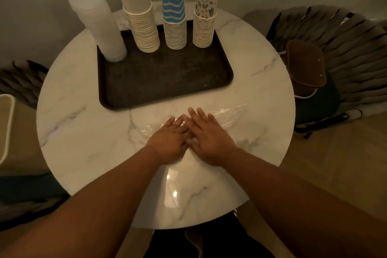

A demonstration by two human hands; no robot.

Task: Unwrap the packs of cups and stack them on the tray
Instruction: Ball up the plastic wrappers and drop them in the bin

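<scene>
Both hands lie flat at the lower centre of the frame on a sheet of clear plastic wrap (211,120) spread on the round marble table (83,132); the left hand (170,140) and the right hand (206,139) sit side by side, touching at the fingers, with fingers straight and pressed down on the film, so neither clasps anything; the wrap is flattened, and its long axis runs from under the hands up and to the right, its crinkled far end pointing toward the right edge of the table, just below the tray's near right corner.

The dark rectangular tray (167,81) lies in the upper centre of the frame, its long side running left to right; four stacks stand upright along its far edge, open ends down; from left to right: a white plastic cup stack (98,25) leaning slightly left, a tall plain paper cup stack (142,19) whose top leaves the frame, a blue zigzag cup stack (173,14), and a leaf-print cup stack (205,16); the stacks stand near one another without touching.

A woven chair (343,52) stands at the right of the frame.
</scene>
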